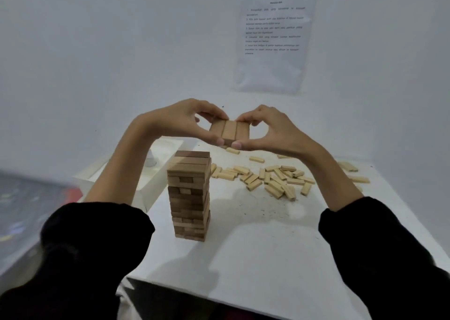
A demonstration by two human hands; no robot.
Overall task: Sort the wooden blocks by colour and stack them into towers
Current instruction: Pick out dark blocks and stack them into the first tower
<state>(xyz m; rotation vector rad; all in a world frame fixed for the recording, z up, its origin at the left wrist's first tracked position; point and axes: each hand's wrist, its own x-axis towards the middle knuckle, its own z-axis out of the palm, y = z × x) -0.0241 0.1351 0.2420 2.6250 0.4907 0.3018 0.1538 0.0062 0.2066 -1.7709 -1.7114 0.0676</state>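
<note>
We hold a layer of three dark blocks [229, 131] side by side in the air, our left hand [185, 122] and right hand [270, 129] each pinching an end, above and just behind the dark tower [190, 195] on the desk [243, 258]. This looks like the stacking step for the dark colour. Next we need to lower the layer squarely onto the tower's top, crosswise, without nudging it. The pale blocks [272, 178] lie scattered behind, unsorted.
</note>
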